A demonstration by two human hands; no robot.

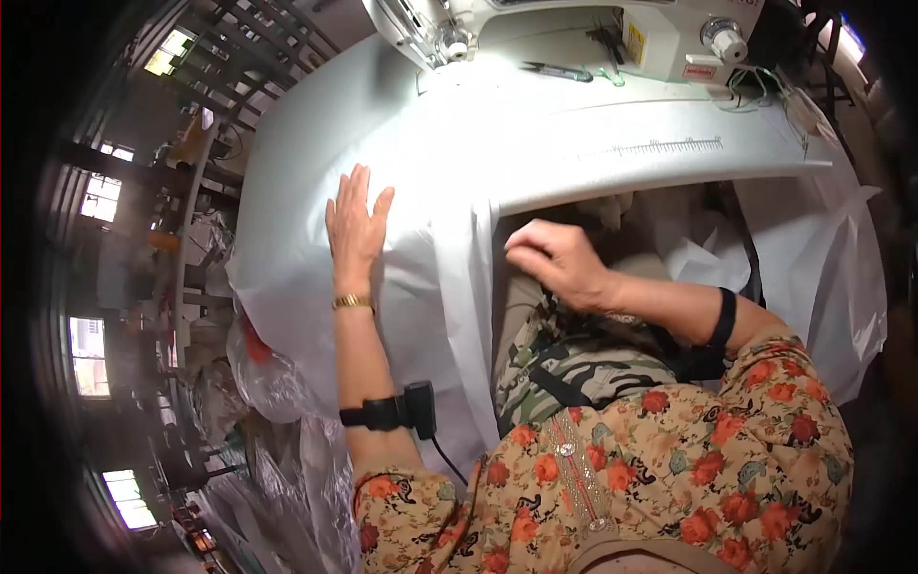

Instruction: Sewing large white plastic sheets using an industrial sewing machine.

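White fabric [382, 258] covers the left of the sewing table and drops over its front edge, with a folded strip [464, 297] running down toward my body. My left hand [356, 230] lies flat on this fabric, fingers stretched forward and thumb apart. Over my lap, just off the table's front edge, my right hand [566, 263] is closed with curled fingers. Whatever it may hold is hidden; the strip's edge is close to its left. Beyond both hands stands a white sewing machine [660, 43], its needle area [457, 48] brightly lit.
Dark tweezers [559, 71] and green thread scraps [609, 77] lie by the machine's base. A printed ruler scale [669, 146] marks the tabletop [574, 182]. More white material [832, 277] hangs at the right. Clear plastic wrapping [277, 383] is heaped at the left.
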